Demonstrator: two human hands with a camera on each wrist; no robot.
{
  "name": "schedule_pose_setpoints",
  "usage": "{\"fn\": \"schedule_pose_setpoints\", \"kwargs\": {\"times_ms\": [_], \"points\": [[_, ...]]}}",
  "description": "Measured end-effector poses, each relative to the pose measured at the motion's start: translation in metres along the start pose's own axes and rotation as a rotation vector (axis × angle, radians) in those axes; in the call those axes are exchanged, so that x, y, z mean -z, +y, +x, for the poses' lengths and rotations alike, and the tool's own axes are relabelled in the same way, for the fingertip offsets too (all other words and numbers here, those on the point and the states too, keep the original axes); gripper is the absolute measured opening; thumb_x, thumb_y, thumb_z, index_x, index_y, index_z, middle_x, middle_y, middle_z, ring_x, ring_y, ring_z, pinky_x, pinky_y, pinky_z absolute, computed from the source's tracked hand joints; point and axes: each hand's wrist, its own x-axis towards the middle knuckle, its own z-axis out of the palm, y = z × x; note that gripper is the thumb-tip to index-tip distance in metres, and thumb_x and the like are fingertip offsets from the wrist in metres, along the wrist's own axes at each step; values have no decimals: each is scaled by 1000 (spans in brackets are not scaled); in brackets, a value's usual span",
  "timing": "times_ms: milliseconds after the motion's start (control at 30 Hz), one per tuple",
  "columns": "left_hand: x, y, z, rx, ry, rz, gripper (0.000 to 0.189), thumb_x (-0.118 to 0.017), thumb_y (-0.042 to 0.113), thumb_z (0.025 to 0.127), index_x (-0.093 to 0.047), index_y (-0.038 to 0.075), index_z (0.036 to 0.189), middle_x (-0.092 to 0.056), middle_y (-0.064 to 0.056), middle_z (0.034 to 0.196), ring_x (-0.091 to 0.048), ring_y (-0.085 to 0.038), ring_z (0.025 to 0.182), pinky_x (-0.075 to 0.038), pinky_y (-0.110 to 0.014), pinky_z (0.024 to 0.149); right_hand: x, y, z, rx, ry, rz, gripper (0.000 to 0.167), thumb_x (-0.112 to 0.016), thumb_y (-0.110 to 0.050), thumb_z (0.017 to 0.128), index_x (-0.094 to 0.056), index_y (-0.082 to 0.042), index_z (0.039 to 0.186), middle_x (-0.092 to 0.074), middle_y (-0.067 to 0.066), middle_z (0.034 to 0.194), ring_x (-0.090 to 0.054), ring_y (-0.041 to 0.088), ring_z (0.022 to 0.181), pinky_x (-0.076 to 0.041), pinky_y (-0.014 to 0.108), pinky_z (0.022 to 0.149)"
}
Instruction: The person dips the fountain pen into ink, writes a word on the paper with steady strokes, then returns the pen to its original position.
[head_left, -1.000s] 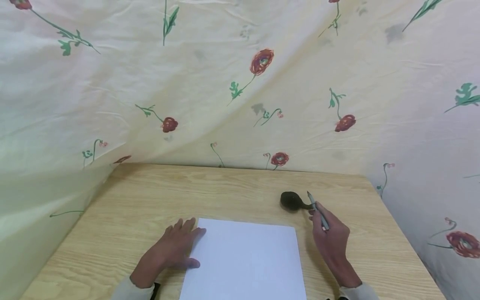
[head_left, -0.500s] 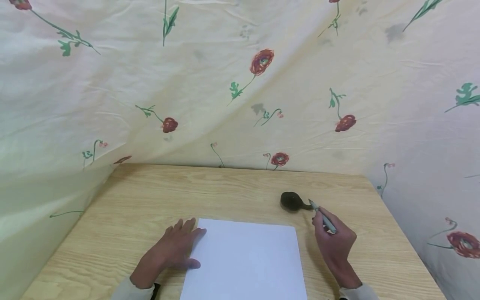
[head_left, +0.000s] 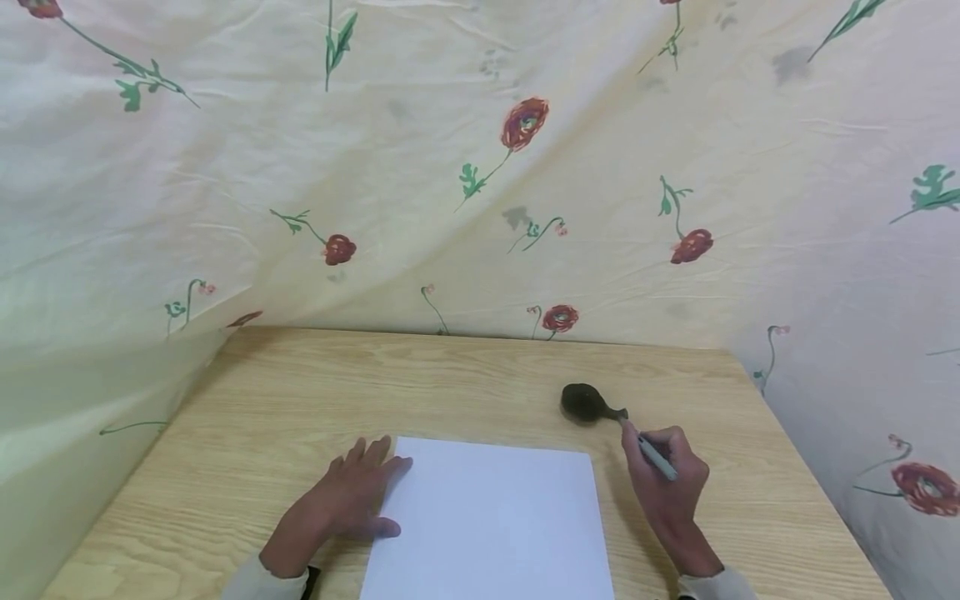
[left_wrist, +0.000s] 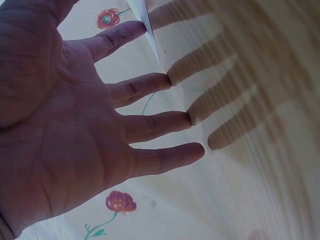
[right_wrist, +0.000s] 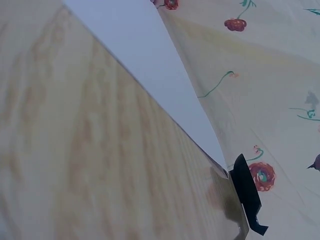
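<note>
A blank white sheet of paper (head_left: 491,521) lies on the wooden table, its lower part cut off by the frame. My left hand (head_left: 343,498) rests at its left edge, with thumb and index finger on the paper and the fingers spread. In the left wrist view, the same hand (left_wrist: 85,115) has straight fingers meeting the table. Right of the paper, my right hand (head_left: 669,492) pinches a grey pen (head_left: 658,459); its front end is hidden by the fingers. Just beyond the fingertips lies a dark spoon-shaped object (head_left: 583,403), its stem pointing toward my right hand.
The light wooden table (head_left: 315,375) ends at a cream cloth (head_left: 420,167) printed with red flowers, which hangs behind it and along both sides. In the right wrist view, the dark object (right_wrist: 246,187) stands near a paper corner; the right hand is mostly out of that view.
The pen in my right hand has tilted and slid back toward me, so its tip no longer shows. The right fingers have shifted grip. My left hand and the paper have stayed put.
</note>
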Motion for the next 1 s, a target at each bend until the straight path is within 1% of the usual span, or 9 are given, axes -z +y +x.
{"fn": "schedule_pose_setpoints", "kwargs": {"times_ms": [100,267,333,433,533,633,733,867,1000], "points": [[0,0,0,-10,2,5,83,-87,42,73,-52,10,141,-35,-31,150,-28,-65,133,-31,-78,95,0,-2,0,-35,-17,-1,19,-76,12,71,-57,6,72,-68,12,60,-58,-8,54,-35,5,47],[0,0,0,-12,6,11,83,-87,42,73,-52,10,141,-36,-31,150,-28,-65,133,-32,-77,96,1,-3,-1,-74,-72,-61,4,-67,6,83,-67,4,87,-72,9,66,-61,-11,62,-36,8,45],[0,0,0,-9,5,10,83,-87,42,73,-52,10,141,-35,-31,150,-28,-65,133,-32,-77,96,1,-3,-1,-78,-94,-78,10,-63,4,87,-72,2,93,-73,10,70,-63,-12,67,-38,8,46],[0,1,0,-7,4,10,83,-87,42,73,-52,10,141,-36,-31,150,-28,-65,133,-32,-77,96,0,-3,-1,-85,-118,-72,17,-61,3,89,-75,2,97,-74,12,74,-65,-11,71,-38,9,45],[2,1,0,5,-3,-7,84,-87,42,72,-52,10,142,-35,-31,151,-27,-64,134,-31,-77,97,0,-4,0,-91,-129,-35,19,-61,4,89,-76,3,100,-74,15,77,-67,-7,74,-41,8,47],[3,2,0,20,-14,-26,85,-87,43,72,-51,11,143,-33,-31,152,-24,-63,136,-29,-77,99,-2,-4,0,-87,-134,1,19,-64,7,86,-77,3,99,-75,15,78,-69,-5,74,-44,7,51],[3,2,0,30,-20,-36,86,-87,43,73,-51,11,144,-32,-30,153,-23,-63,137,-27,-76,100,-3,-3,1,-71,-132,-14,19,-69,8,80,-77,2,96,-75,13,76,-66,-5,66,-44,7,53],[2,1,0,35,-26,-32,85,-86,42,74,-50,12,144,-31,-30,154,-22,-62,137,-27,-76,101,-3,-3,2,-61,-138,-55,17,-73,7,76,-77,1,92,-74,9,72,-59,-5,55,-42,7,50],[2,1,0,28,-28,-24,84,-85,42,75,-50,11,144,-31,-30,154,-23,-63,137,-28,-76,101,-3,-2,2,-58,-140,-45,18,-75,9,75,-76,2,91,-74,10,72,-60,-4,56,-43,7,50]]}}
